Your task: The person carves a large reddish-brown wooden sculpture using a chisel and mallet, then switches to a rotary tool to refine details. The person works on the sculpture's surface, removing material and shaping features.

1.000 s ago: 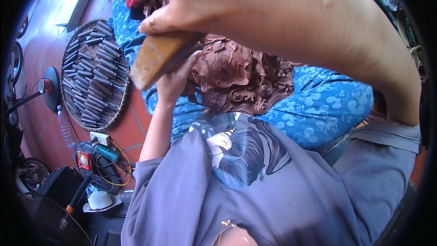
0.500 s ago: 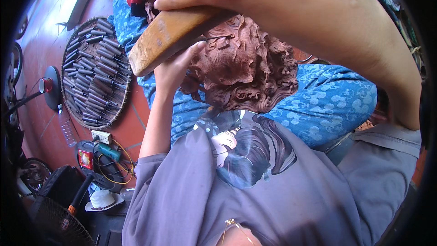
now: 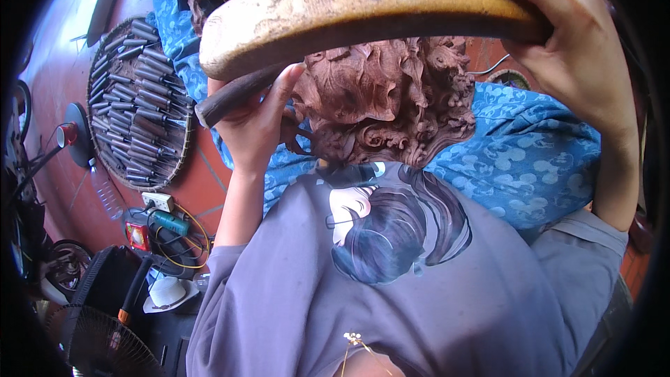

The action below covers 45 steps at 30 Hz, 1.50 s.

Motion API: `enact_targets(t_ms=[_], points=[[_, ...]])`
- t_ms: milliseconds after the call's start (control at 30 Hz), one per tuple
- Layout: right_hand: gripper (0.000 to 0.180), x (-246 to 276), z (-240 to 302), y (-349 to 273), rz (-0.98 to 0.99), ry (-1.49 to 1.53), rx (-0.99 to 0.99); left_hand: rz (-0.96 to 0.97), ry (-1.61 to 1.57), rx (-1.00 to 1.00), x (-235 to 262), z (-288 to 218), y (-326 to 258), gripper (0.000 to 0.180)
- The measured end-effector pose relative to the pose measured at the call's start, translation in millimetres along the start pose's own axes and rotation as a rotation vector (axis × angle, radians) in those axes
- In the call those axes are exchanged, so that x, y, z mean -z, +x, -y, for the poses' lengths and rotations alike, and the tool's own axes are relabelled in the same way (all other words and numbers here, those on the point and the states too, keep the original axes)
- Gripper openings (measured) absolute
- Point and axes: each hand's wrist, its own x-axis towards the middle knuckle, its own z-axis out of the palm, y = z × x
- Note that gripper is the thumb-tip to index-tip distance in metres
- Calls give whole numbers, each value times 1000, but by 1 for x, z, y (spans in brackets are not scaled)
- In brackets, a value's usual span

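My right hand [image 3: 576, 38] is closed around the end of a curved, worn yellow-brown wooden mallet [image 3: 335, 14], which stretches leftward across the top of the view. Below the mallet's left end, my left hand [image 3: 251, 129] grips a chisel by its dark round handle [image 3: 234, 96]. The mallet covers part of that hand's fingers, and the chisel's blade is hidden. A reddish-brown wood carving [image 3: 377, 87] with deep curls and leaf-like folds rests between my legs, beside the left hand. Its upper part passes behind the mallet.
A round woven basket [image 3: 183, 157] full of dark-handled chisels stands on the red tiles at left. Nearby are a plastic bottle [image 3: 106, 192], a power strip [image 3: 159, 201] with cords, a white hat [image 3: 167, 293] and a fan [image 3: 105, 338]. Blue patterned cloth [image 3: 530, 153] covers my legs.
My right hand has swung to the right, and the mallet now lies nearly level across the view. The chisel handle in my left hand has come into sight; that hand stays beside the carving.
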Motion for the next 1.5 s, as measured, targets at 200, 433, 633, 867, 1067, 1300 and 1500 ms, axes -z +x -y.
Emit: enact_targets(t_ms=[200,433,633,867,1067,1300,1500], points=[[60,-1,-1,-3,-14,8,-24,55,51,-6,1,6,1,36],[61,-6,3,2,-18,10,-28,26,179,-153,1,13,-2,35],[61,-10,7,8,-35,2,-25,75,569,-378,0,-1,-8,28],[62,-5,15,9,-87,-37,-15,224,577,-352,3,-2,12,31],[62,4,26,16,-140,-89,-7,222,274,73,2,-12,27,33],[55,27,13,-14,-68,-3,-123,-15,-236,34,33,-64,55,19],[32,20,1,-54,-250,-144,60,556,-24,-256,-23,-79,38,25]])
